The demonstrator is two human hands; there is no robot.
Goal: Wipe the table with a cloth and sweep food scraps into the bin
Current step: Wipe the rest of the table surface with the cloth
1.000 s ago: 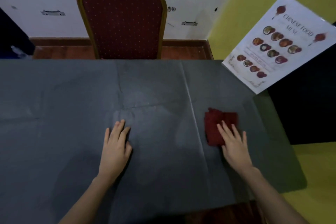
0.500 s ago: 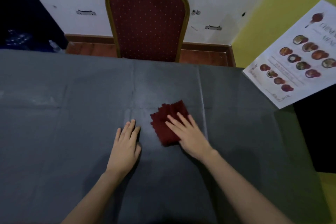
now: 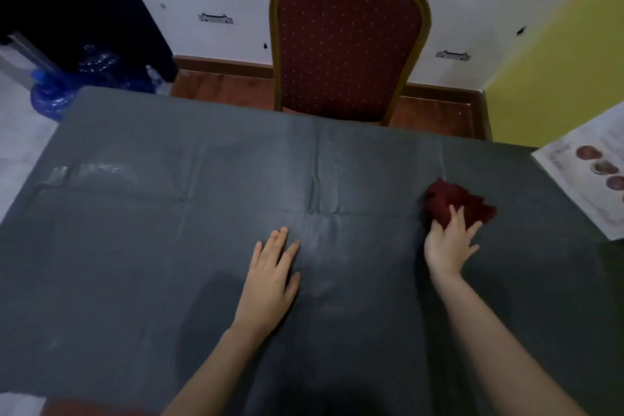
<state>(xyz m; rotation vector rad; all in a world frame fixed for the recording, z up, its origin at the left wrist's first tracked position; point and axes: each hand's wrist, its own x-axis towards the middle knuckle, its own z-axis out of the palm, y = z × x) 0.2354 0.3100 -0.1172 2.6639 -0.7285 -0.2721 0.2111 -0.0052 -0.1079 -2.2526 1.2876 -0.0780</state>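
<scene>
Sweeping back from the middle, the right hand (image 3: 447, 243) now presses the bunched red cloth (image 3: 454, 201) near the table's (image 3: 169, 246) right edge, fingers spread over it; the left hand (image 3: 270, 277) stays flat. Wiping continues; no scraps visible.

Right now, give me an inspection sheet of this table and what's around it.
Surface: table under a creased grey cover, a shiny patch at far left; no scraps seen.
Job's things: red cloth bunched at right; no bin in view.
Clutter: menu on the right edge.
Hands: left hand flat on the cover; right hand presses the cloth, fingers spread.
Cables: nothing seen.
Surroundings: red chair opposite; blue plastic bottles on the floor, far left.
</scene>
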